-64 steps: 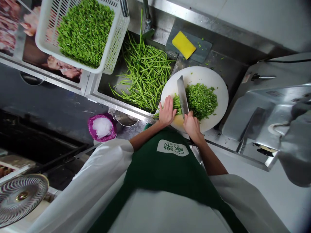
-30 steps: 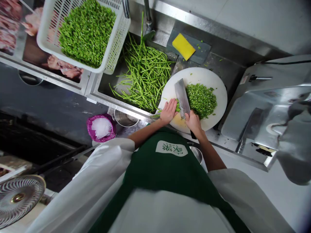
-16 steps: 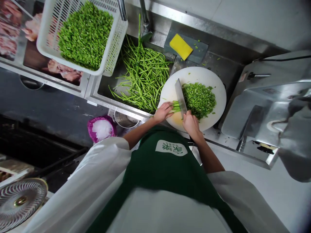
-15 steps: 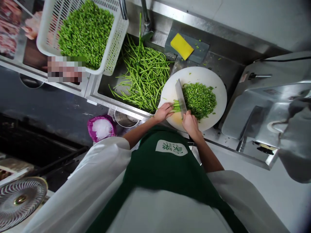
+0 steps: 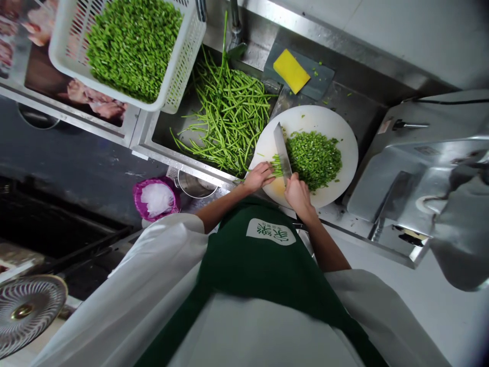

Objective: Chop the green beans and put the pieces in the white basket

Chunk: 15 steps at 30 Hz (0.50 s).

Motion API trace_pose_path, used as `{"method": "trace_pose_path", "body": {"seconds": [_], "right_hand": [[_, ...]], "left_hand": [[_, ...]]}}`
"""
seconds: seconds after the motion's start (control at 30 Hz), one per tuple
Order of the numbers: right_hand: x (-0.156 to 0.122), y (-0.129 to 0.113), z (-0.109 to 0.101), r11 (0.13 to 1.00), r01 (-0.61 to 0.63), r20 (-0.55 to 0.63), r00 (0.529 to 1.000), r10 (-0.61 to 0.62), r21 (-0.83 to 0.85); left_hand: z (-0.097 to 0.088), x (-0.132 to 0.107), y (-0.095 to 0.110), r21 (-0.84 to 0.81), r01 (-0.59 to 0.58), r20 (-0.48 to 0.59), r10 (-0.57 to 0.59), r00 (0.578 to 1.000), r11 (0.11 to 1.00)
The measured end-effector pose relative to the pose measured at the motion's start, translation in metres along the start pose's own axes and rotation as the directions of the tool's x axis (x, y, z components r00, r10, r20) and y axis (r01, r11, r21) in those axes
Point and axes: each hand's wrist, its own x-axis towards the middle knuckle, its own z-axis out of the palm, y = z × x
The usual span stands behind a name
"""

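On the round white cutting board [image 5: 346, 137], my right hand [image 5: 298, 193] grips the handle of a cleaver [image 5: 282, 150]. Its blade stands across the ends of a small bunch of green stalks [image 5: 276, 165]. My left hand [image 5: 259, 177] is closed around that bunch, with its fingertips a little left of the blade. To the right of the cleaver lies a pile of chopped green stalks [image 5: 315, 159]. Long uncut stalks [image 5: 229, 120] fill much of the sink [image 5: 162, 133] left of the board.
A white plastic basket [image 5: 175, 92] of chopped greens [image 5: 133, 48] sits over the left basins, near raw meat [image 5: 97, 101]. Behind the board is a yellow sponge [image 5: 291, 71] on a grey slab [image 5: 323, 84]. A metal machine [image 5: 385, 178] stands at right, a purple-lined bin [image 5: 156, 198] below.
The cleaver has shifted slightly left along the bunch, my left hand still holding the stalks. The whole view has moved a little, showing more raw meat below the basket.
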Motion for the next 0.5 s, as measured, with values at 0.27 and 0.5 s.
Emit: {"method": "trace_pose_path", "body": {"seconds": [0.27,0.5], "right_hand": [[0.013,-0.001,-0.005,0.999,0.002,0.013,1.000,-0.003,0.046],[0.001,-0.011,-0.007,1.000,0.010,0.021,1.000,-0.011,0.030]], "left_hand": [[-0.007,-0.002,0.007,0.096,0.020,-0.017,-0.019,1.000,0.995],[-0.010,-0.013,0.010,0.071,0.071,0.007,-0.072,0.997,0.995]]}}
